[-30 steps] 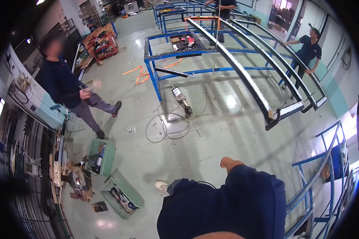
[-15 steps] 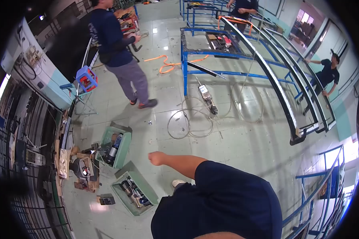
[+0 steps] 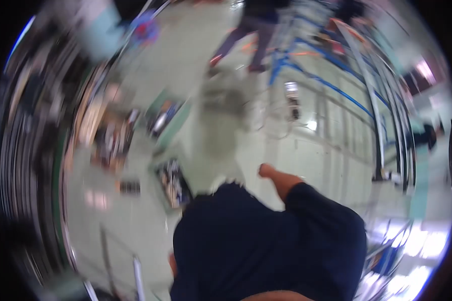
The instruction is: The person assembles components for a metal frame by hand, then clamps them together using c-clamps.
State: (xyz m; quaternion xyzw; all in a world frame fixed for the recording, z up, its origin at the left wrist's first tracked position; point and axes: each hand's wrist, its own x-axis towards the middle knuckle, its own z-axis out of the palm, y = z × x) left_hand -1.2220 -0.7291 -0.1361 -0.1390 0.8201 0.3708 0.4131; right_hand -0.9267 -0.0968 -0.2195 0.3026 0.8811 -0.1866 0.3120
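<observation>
My right hand (image 3: 266, 171) is held forward over the tiled floor, right of the middle of the view. Its fingers look curled in, and nothing shows in them. A sliver of skin from my left hand or arm (image 3: 172, 264) shows beside my dark shirt at the lower left; its fingers cannot be made out. Neither hand touches anything that I can see. On the floor to the left lie an open green case (image 3: 173, 183) holding tools and, beyond it, a second green case (image 3: 165, 114). Motion blurs the view.
A person in dark clothes (image 3: 256, 32) stands ahead. Blue metal frames (image 3: 331, 93) and long curved bars (image 3: 376, 120) stand on the right, with another person (image 3: 427, 136) beyond. A tool with a looping hose (image 3: 293, 103) lies on the floor. Racks of profiles (image 3: 25, 140) line the left.
The view has swung, and the cases and frames appear higher. My right hand appears farther right and higher. A bit of my left hand or arm has come into view.
</observation>
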